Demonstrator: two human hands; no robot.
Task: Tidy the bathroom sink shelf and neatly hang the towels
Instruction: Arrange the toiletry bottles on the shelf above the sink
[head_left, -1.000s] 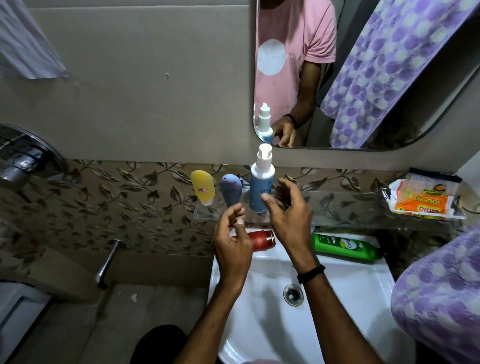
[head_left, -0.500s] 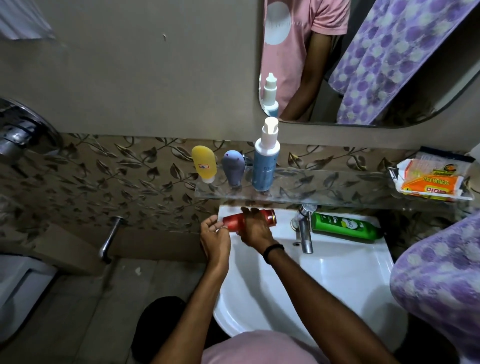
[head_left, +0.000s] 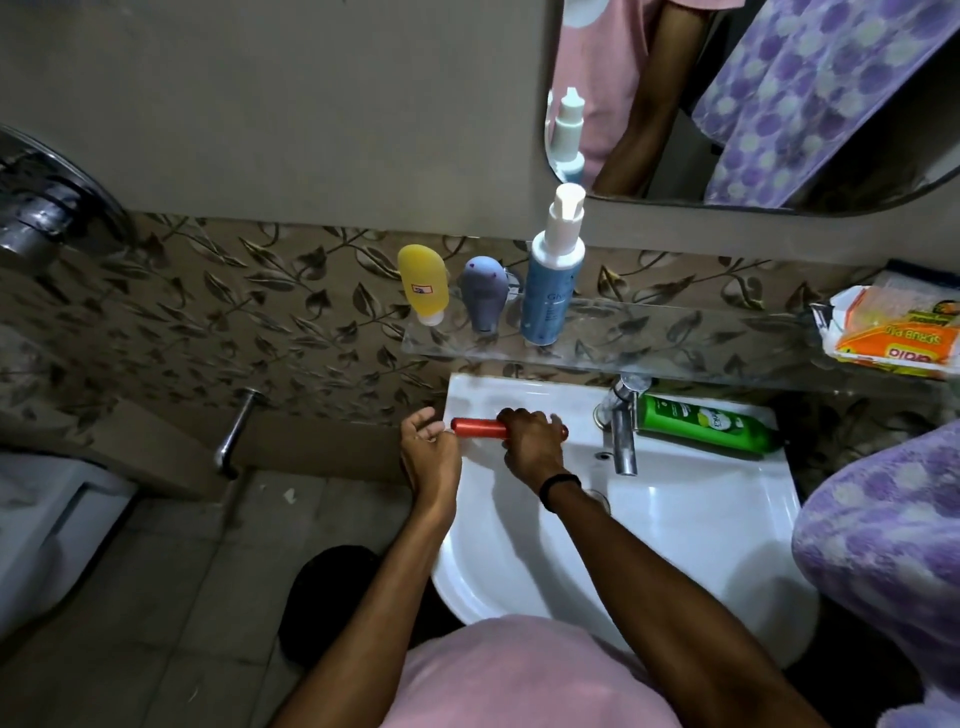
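A red can (head_left: 480, 427) lies on its side on the back ledge of the white sink (head_left: 701, 519). My right hand (head_left: 527, 441) is closed over its middle. My left hand (head_left: 428, 457) touches the can's left end with its fingertips. On the glass shelf (head_left: 675, 343) above stand a yellow tube (head_left: 423, 283), a grey-blue tube (head_left: 484, 293) and a tall blue pump bottle (head_left: 550, 280). A green bottle (head_left: 706, 423) lies on the sink ledge right of the tap (head_left: 623, 431). A purple-dotted towel (head_left: 883, 551) bulges in at the right edge.
An orange scrub-pad packet (head_left: 893, 338) sits at the shelf's right end. A mirror (head_left: 753, 104) hangs above the shelf. A wall spout (head_left: 234, 436) sticks out left of the sink. A white fixture (head_left: 41, 525) stands at the lower left on a tiled floor.
Both hands came down from the shelf bottles to the red can on the sink ledge. My right hand closed on the can; the left moved to its end.
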